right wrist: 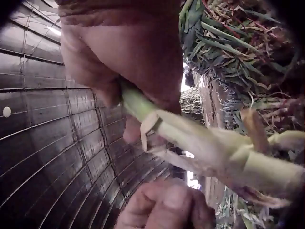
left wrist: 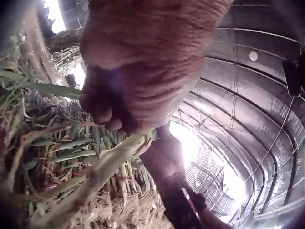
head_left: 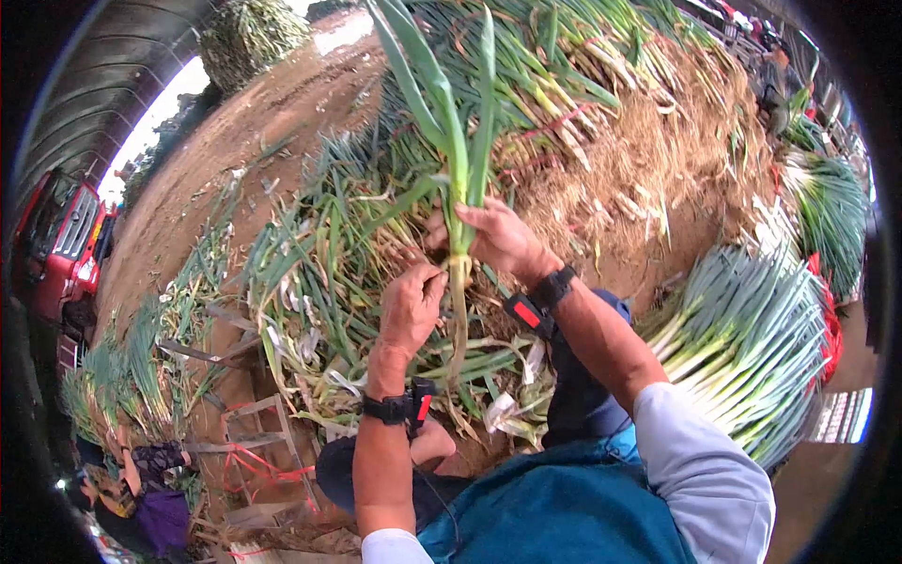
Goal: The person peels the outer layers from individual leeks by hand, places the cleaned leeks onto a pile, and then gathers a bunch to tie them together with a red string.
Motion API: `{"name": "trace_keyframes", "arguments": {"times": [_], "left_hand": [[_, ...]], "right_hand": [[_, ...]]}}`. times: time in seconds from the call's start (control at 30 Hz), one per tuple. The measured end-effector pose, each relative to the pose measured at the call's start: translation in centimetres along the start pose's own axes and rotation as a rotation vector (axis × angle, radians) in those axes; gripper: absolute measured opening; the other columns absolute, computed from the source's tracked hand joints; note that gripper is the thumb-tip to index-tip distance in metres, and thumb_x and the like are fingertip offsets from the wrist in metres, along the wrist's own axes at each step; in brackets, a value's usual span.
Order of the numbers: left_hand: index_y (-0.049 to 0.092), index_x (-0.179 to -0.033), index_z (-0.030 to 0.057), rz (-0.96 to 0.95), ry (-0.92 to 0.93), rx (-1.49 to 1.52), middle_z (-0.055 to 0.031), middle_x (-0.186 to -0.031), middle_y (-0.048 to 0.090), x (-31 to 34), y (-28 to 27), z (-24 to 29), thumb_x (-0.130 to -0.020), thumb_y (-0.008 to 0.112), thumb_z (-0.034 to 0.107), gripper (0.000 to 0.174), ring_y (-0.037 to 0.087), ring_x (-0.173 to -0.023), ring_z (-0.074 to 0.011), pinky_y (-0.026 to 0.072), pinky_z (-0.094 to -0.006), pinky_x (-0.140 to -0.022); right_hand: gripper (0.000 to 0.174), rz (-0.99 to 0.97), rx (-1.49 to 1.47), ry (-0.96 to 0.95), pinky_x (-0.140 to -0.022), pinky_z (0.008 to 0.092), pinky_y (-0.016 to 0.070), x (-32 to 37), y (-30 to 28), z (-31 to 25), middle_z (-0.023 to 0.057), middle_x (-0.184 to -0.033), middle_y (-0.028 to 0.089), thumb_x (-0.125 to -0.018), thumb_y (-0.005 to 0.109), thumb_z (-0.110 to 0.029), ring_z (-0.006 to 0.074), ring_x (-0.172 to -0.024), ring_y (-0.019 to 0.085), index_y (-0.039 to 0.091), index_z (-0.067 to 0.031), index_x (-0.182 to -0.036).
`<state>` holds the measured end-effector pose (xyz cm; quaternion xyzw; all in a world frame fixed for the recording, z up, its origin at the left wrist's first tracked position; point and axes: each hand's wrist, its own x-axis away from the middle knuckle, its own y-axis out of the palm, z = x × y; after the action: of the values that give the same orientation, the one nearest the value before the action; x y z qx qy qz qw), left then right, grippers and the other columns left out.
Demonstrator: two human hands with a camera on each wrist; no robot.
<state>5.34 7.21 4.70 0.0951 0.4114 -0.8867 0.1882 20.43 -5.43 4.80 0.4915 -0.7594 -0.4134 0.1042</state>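
A long green onion [head_left: 458, 320] stands upright in front of me, its green leaves pointing up and its pale stalk hanging down. My right hand [head_left: 507, 240] grips it where the leaves meet the stalk. Beside the stalk, my left hand [head_left: 411, 305] has its thumb and fingers curled together close to the onion. In the right wrist view, the left hand's fingers [right wrist: 164, 207] are bunched just below the stalk [right wrist: 205, 148], with nothing visible between them. Papery outer skin [right wrist: 171, 157] peels loose along that stalk. The left wrist view shows the stalk [left wrist: 100, 176] running past the left palm.
Loose onion leaves and peelings [head_left: 319, 254] litter the ground ahead. Piled green onions [head_left: 564, 85] lie on the far side. A trimmed stack [head_left: 752, 338] stands at right by a red bag [head_left: 832, 329]. At left are a wooden frame [head_left: 268, 432], another person [head_left: 150, 498] and a red vehicle [head_left: 70, 235].
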Motion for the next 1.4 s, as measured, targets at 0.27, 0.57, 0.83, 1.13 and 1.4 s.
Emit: {"name": "trace_keyframes", "arguments": {"times": [0.27, 0.57, 0.83, 1.13, 1.4], "left_hand": [[0.049, -0.133, 0.0012, -0.092, -0.137, 0.332, -0.0146, -0.119, 0.06, -0.4, 0.0, 0.1, -0.09, 0.067, 0.023, 0.052, 0.06, -0.093, -0.0177, 0.0509, -0.0319, -0.076], [0.061, -0.09, -0.0003, -0.028, 0.115, -0.151, -0.0191, -0.076, 0.058, -0.7, 0.9, 1.2, -0.095, 0.057, 0.018, 0.019, 0.06, -0.068, -0.0324, 0.0479, -0.0404, -0.061], [0.053, -0.076, 0.0037, -0.283, 0.338, -0.547, -0.014, -0.068, 0.051, 8.0, -1.5, -3.3, -0.089, 0.052, 0.01, 0.015, 0.058, -0.066, -0.0322, 0.048, -0.0407, -0.06], [0.04, -0.137, -0.0028, -0.022, -0.027, -0.537, -0.025, -0.142, 0.038, 6.7, -6.6, 1.0, -0.088, 0.065, 0.035, 0.067, 0.051, -0.118, -0.0426, 0.0447, -0.0485, -0.094], [0.048, -0.134, -0.0017, 0.124, -0.094, -0.127, -0.0226, -0.106, 0.064, 3.2, 1.4, 2.0, -0.094, 0.061, 0.022, 0.048, 0.065, -0.095, -0.0325, 0.0514, -0.0391, -0.081]], "right_hand": [[0.029, 0.112, -0.014, -0.036, -0.078, 0.0408, 0.0583, -1.0, -2.5, -0.5, 0.0167, -0.103, 0.065, -0.097, 0.056, -0.017, 0.0279, -0.086, 0.068, 0.052, 0.0012, -0.119], [0.023, 0.279, -0.042, -0.092, -0.071, 0.0419, 0.0575, -0.4, -1.4, 0.6, 0.0144, -0.094, 0.064, -0.097, 0.055, -0.015, 0.0272, -0.079, 0.067, 0.053, 0.0032, -0.111], [0.023, 0.567, -0.09, -0.318, -0.075, 0.0402, 0.0577, -1.7, -4.5, -1.1, 0.0143, -0.089, 0.064, -0.097, 0.053, -0.016, 0.0261, -0.076, 0.066, 0.055, 0.0057, -0.105], [0.033, 0.41, -0.137, -0.388, -0.089, 0.0419, 0.0538, -0.9, -3.4, -1.7, 0.0165, -0.105, 0.062, -0.098, 0.054, -0.019, 0.0281, -0.093, 0.065, 0.05, 0.0064, -0.118], [0.033, 0.222, -0.13, -0.227, -0.075, 0.0414, 0.0543, 0.9, 4.9, -4.1, 0.012, -0.099, 0.058, -0.096, 0.059, -0.024, 0.0257, -0.084, 0.062, 0.051, 0.0002, -0.117]]}}
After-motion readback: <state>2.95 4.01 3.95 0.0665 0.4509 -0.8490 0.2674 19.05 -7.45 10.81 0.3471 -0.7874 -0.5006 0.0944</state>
